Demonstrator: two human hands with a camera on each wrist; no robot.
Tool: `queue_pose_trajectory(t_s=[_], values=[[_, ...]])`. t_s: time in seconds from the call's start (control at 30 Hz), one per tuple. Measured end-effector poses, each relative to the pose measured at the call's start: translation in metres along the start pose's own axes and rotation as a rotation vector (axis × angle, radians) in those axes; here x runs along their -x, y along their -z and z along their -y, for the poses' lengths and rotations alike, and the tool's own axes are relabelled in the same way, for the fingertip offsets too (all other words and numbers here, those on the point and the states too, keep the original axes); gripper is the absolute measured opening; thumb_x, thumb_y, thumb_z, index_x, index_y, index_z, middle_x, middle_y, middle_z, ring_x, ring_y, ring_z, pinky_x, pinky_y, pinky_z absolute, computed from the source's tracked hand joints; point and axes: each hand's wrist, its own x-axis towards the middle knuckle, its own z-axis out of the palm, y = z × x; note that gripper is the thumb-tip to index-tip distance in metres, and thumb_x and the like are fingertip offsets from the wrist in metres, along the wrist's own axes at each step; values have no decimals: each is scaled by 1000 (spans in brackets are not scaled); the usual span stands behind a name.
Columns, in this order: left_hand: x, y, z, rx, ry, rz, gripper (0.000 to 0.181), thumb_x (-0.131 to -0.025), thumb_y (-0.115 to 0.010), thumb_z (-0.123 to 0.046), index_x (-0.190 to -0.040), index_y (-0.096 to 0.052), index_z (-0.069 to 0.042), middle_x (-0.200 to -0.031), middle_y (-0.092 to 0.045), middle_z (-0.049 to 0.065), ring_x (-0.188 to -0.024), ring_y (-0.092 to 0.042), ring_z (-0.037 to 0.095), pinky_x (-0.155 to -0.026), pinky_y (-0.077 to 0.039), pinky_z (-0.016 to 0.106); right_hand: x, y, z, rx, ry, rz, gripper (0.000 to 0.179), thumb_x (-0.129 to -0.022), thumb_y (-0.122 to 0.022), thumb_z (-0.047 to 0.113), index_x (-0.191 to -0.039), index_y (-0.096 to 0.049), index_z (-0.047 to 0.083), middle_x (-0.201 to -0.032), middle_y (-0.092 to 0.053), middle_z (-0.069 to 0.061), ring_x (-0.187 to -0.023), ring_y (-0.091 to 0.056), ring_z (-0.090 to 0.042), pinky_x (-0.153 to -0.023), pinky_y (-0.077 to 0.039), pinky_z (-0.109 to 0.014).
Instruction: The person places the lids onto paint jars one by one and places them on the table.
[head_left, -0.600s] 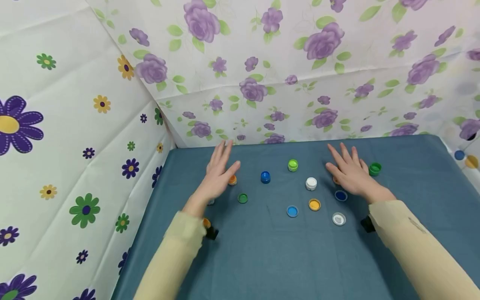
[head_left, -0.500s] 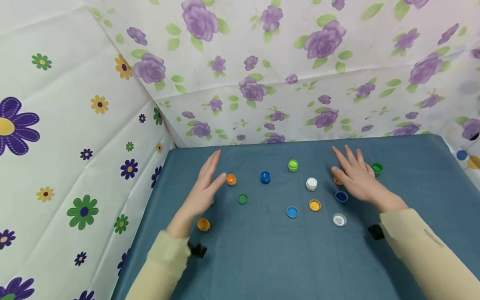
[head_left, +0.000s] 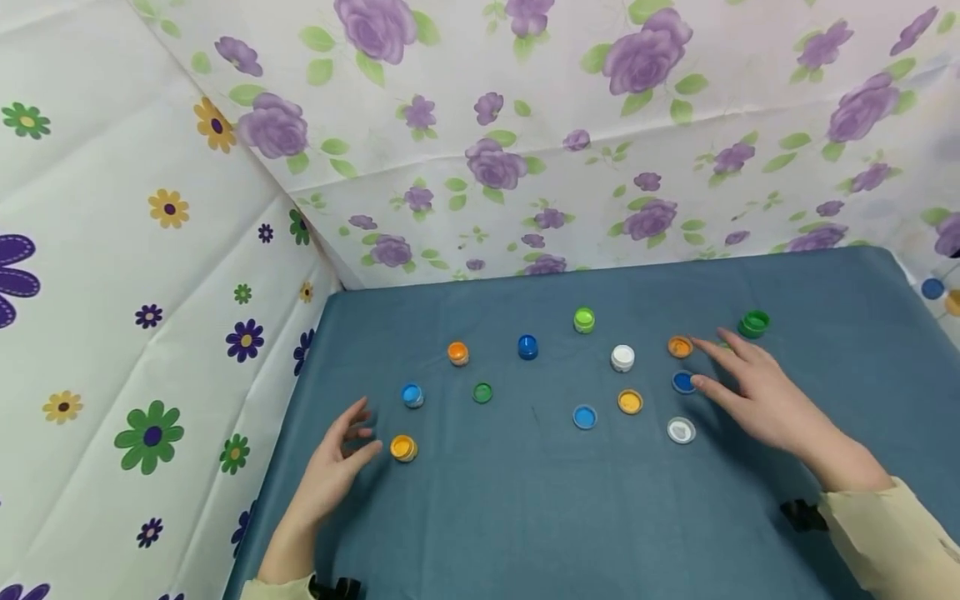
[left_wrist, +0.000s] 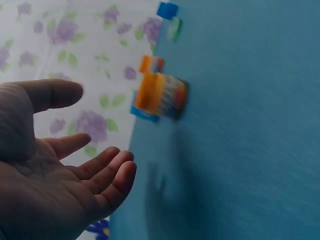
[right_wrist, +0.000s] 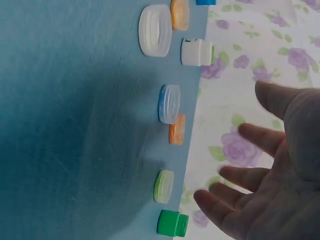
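1. In the head view I am seeing seven small jars standing on the blue table [head_left: 525, 525]: yellow jar [head_left: 402, 448], light blue jar [head_left: 412, 396], orange jar [head_left: 458, 353], dark blue jar [head_left: 528, 347], light green jar [head_left: 583, 321], white jar [head_left: 622, 359] and green jar [head_left: 753, 324]. Green lid [head_left: 482, 392], light blue lid [head_left: 584, 417], yellow lid [head_left: 630, 402], orange lid [head_left: 680, 347], dark blue lid [head_left: 683, 382] and white lid [head_left: 681, 431] are lying loose. The left hand [head_left: 326, 473] is hovering just beside the yellow jar; the right hand [head_left: 780, 417] is hovering near the orange and dark blue lids.
2. Through the left wrist I am seeing thumb and fingers standing apart, loosely bent, gripping nothing; the yellow jar is standing upright beyond them, blurred.
3. Through the right wrist I am seeing that thumb and fingers are also standing apart, holding nothing. A light green lid [right_wrist: 164, 186] is lying near the green jar, making seven lids.
4. I am judging the uncapping as done: no jar is looking capped. As for what is left, no lid is sitting on a jar and neither hand is working on one.
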Motion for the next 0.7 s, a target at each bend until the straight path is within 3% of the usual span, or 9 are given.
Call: queue_pose_trajectory(t_s=[0.17,0.27,0.4,0.53,0.7], values=[[1,-6,14,-31,99,7,79,-96,-85,-20,-163,-44,-10,-152,-52,18,-119,-55,29,-86,-48,33,8,-2,3,4,-17,-24,56,-111,-61,40,-155,-56,6,-154,-49,-31,-137,-47,-56,-100,-42,-72],[0,-11,18,-75,111,-10,75,-90,-90,-16,-156,-55,-10,-141,-58,15,-106,-54,26,-81,-45,34,11,-5,3,16,-20,-14,52,-112,-60,40,-152,-59,7,-145,-58,-28,-106,-64,-41,-84,-51,-58],[-3,-20,19,-144,90,-28,65,-87,-91,-12,-147,-65,-11,-131,-60,12,-92,-48,24,-79,-39,38,14,-9,1,18,-28,2,49,-112,-60,38,-151,-61,9,-133,-66,-19,-82,-58,-19,-70,-47,-42],[-6,-29,18,-195,85,-41,58,-85,-92,-7,-140,-72,-11,-122,-60,11,-84,-44,23,-76,-36,39,17,-12,1,-14,-47,36,48,-113,-59,38,-150,-62,9,-107,-70,-6,-78,-57,-15,-65,-47,-36],[-9,-37,14,-221,80,-59,50,-86,-91,-8,-133,-76,-12,-120,-61,10,-82,-44,23,-74,-35,40,20,-12,2,-29,-71,49,47,-113,-58,39,-150,-62,10,-83,-61,1,-66,-52,-15,-59,-42,-32]])
